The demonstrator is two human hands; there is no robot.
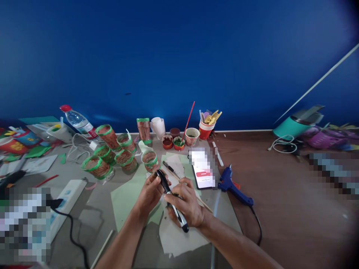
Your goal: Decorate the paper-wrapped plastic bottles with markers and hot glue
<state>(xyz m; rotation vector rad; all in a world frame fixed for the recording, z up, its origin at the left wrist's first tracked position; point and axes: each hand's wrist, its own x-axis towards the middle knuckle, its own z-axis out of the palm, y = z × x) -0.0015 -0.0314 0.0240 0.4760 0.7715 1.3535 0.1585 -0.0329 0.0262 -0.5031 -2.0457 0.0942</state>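
A marker pen [178, 216] with a silver-and-black body and a black cap is held slantwise between both hands. Its capped upper end is pinched in the fingers of my left hand [150, 195]. Around the barrel, the fingers of my right hand [186, 200] are closed. Beneath the hands lie a torn piece of white paper [175, 239] and a pale green sheet [126, 198]. Just beyond the fingers rests a black pen [171, 170]. Part of a thin wooden stick [206, 204] shows past my right hand.
Several brown-and-green painted cups [97, 167] stand left of centre. Small paint cups [178, 144] sit behind the hands, one with a red brush. To the right are a phone [201, 170] and a blue glue gun [235, 189] with its cord. A power strip [67, 198] lies left.
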